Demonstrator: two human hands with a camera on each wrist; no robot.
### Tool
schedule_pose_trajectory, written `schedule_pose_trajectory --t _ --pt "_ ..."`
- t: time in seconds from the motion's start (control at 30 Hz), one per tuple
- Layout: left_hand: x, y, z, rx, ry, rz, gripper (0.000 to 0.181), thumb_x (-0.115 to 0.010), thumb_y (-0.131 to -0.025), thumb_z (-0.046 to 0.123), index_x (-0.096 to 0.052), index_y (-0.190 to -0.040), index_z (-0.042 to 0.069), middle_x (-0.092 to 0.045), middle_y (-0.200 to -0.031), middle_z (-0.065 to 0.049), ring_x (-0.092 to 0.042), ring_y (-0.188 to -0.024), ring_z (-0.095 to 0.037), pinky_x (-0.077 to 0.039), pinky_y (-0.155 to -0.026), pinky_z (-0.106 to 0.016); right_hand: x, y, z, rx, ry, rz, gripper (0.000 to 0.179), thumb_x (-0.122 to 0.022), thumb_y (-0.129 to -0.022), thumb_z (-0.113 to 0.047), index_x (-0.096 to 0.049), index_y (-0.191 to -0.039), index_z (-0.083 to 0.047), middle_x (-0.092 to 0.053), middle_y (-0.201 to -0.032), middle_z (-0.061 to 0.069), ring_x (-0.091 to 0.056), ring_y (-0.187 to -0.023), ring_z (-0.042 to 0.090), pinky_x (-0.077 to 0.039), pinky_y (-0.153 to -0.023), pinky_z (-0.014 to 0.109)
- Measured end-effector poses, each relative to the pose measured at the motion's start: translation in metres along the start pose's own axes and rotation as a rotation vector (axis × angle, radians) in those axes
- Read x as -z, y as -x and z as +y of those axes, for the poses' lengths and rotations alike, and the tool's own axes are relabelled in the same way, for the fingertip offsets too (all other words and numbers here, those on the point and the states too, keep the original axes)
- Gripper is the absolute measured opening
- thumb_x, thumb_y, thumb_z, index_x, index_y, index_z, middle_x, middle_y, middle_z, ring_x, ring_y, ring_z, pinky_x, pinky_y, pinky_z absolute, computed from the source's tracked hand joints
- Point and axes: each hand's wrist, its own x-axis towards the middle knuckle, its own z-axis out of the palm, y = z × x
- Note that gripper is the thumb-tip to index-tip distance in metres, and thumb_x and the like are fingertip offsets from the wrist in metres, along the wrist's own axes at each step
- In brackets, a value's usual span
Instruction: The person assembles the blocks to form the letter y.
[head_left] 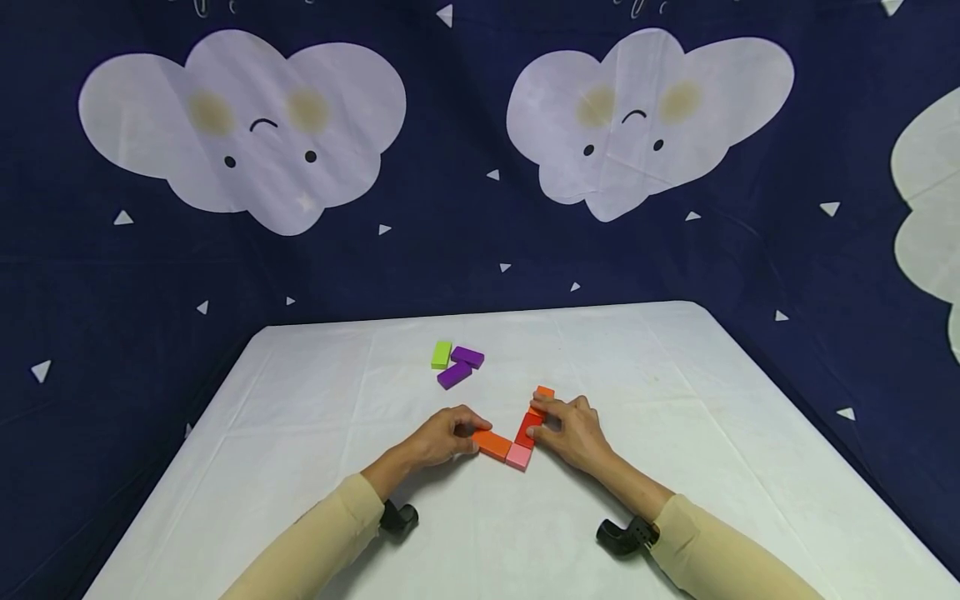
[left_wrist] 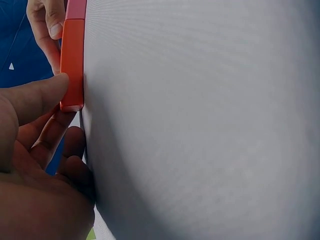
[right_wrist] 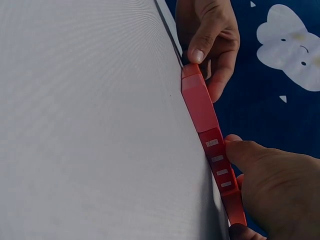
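Several small blocks lie end to end in a V on the white table. My left hand (head_left: 438, 437) pinches the outer end of an orange block (head_left: 492, 445) between thumb and fingers. The block's other end meets a pink block (head_left: 519, 456) at the corner of the V. From there a red block (head_left: 528, 432), marked with pale dashes along its side in the right wrist view, leads to an orange block (head_left: 545, 392) at the far end. My right hand (head_left: 573, 433) grips this arm, its thumb against the red block and fingertips at the far orange block, partly covering it.
Beyond the hands, a lime green block (head_left: 441, 355) and two purple blocks (head_left: 454, 374) lie close together on the white table (head_left: 337, 375). A dark blue cloth (head_left: 450, 267) with clouds and triangles hangs behind the table's back edge.
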Motion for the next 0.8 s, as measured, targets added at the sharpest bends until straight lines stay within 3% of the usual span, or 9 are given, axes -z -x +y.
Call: schedule_pose_trajectory --t 0.8 --pt "0.0010 0.0004 0.0012 0.006 0.003 -0.015 0.034 -0.068 -0.081 0.003 -0.068 -0.113 0.011 -0.062 -0.106 -0.005 -0.045 -0.089 -0.016 -0.036 -0.079 -0.026 -0.0023 -0.0007 0.0039 -0.001 -0.005 -0.006 0.049 -0.076 -0.075 -0.036 -0.066 -0.120 -0.019 -0.059 -0.133 -0.006 -0.036 -0.076 0.010 -0.028 -0.073 0.029"
